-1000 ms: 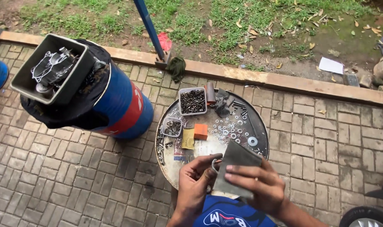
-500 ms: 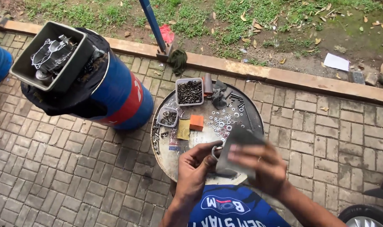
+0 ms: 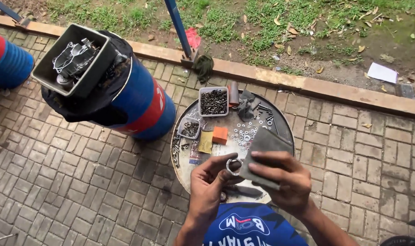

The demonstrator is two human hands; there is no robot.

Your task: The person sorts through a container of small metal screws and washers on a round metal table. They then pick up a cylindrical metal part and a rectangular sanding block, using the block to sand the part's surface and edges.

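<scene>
Fingers of my left hand (image 3: 212, 182) are pinching a small metal ring (image 3: 234, 166) in a narrow grip, just above the near edge of the round tabletop (image 3: 280, 123). My right hand (image 3: 280, 175) is clamping a grey abrasive sheet (image 3: 262, 152) against the ring's right side. Farther off are sitting an orange block (image 3: 220, 135), loose washers (image 3: 248, 130) and a tray of screws (image 3: 213, 101).
</scene>
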